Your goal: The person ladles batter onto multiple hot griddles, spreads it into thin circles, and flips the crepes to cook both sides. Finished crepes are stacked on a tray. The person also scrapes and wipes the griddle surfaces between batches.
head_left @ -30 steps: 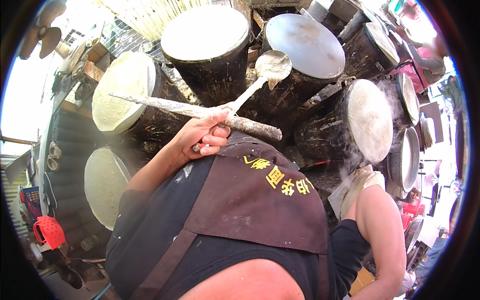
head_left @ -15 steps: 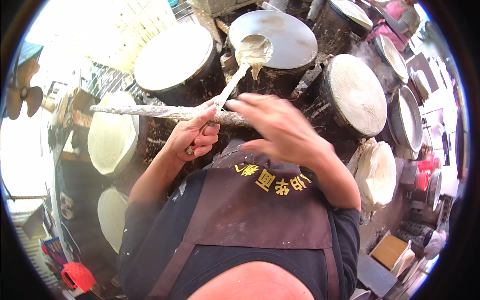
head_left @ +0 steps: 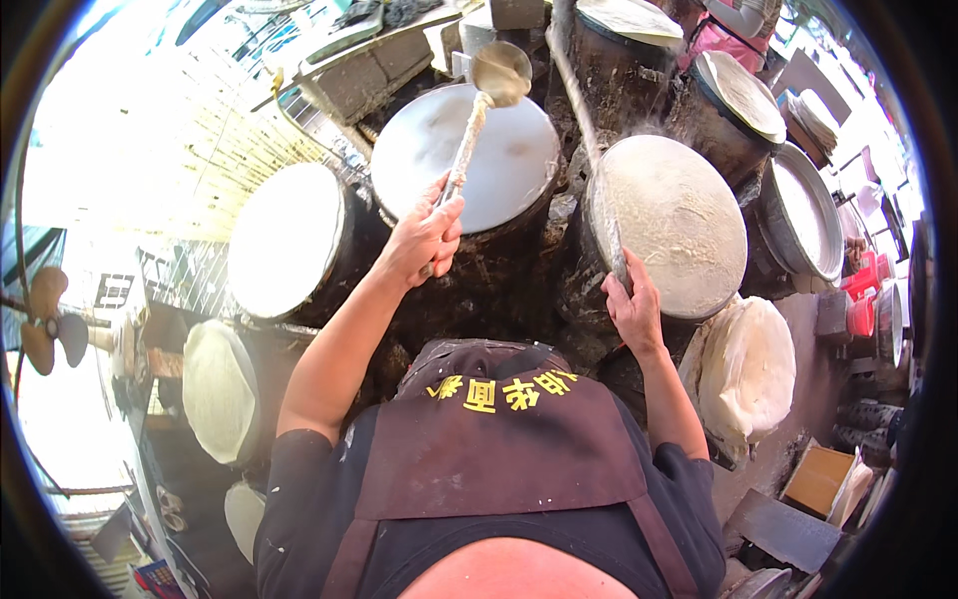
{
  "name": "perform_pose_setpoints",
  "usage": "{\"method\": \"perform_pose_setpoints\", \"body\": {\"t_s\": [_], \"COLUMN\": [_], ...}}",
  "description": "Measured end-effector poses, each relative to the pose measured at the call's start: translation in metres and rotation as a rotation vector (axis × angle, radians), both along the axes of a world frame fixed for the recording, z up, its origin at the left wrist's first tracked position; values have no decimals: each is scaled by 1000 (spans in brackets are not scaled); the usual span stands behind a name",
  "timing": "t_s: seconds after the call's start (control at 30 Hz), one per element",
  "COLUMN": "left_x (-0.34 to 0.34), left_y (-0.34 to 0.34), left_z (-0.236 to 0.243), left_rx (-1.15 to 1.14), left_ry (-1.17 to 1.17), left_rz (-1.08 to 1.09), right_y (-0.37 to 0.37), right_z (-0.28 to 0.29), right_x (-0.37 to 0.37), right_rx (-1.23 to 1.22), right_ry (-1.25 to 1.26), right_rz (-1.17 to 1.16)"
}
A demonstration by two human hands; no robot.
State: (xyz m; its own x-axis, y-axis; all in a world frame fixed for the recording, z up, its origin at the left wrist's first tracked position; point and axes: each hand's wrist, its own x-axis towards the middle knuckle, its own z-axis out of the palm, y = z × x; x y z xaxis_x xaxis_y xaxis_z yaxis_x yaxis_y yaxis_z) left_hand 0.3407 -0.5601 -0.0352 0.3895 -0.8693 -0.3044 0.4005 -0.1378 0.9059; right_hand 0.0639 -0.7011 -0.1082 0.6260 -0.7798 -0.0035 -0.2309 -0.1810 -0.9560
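Note:
My left hand (head_left: 424, 235) grips the handle of a ladle (head_left: 499, 75), whose batter-coated bowl is raised at the far side of a drum-top griddle with a pale grey surface (head_left: 499, 150). My right hand (head_left: 629, 299) is closed round the lower end of a long, flour-crusted stick (head_left: 574, 90), which angles up and away along the left edge of another drum top, covered with a beige round sheet (head_left: 679, 225).
Several more drums surround me, including a white-topped one (head_left: 279, 240). Folded pale sheets (head_left: 743, 369) lie at right, near red containers (head_left: 863, 290). A fan (head_left: 50, 319) stands at left. Concrete blocks (head_left: 364, 85) lie behind. A person in pink (head_left: 718, 55) is at upper right.
My right hand came up and took the stick that lay crosswise in my left hand with the ladle; the stick now points away from me. Both hands have moved apart.

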Motion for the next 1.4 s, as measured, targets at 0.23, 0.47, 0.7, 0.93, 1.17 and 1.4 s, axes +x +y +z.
{"method": "perform_pose_setpoints", "body": {"t_s": [0.23, 0.47, 0.7, 0.93, 1.17, 1.4], "left_x": [1, 36, 62, 131, 131, 124], "left_y": [-90, -102, -87, -82, -57, -31], "left_z": [-58, -99, -93, -18, 25, -41], "left_rx": [216, 296, 350, 348, -49, 122], "left_ry": [-265, -879, -1297, -1680, -512, -431], "left_rz": [33, 83, 48, 274, 167, -6], "right_y": [-46, -41, -28, -14, 30, 20], "right_z": [-41, -58, -84, -103, -78, -88], "right_x": [29, 47, 82, 97, 89, 160], "right_rx": [-343, -322, -365, -359, -301, -317], "right_ry": [288, 309, 394, 389, 169, 407], "right_rz": [67, 11, -4, -75, -139, -171]}}
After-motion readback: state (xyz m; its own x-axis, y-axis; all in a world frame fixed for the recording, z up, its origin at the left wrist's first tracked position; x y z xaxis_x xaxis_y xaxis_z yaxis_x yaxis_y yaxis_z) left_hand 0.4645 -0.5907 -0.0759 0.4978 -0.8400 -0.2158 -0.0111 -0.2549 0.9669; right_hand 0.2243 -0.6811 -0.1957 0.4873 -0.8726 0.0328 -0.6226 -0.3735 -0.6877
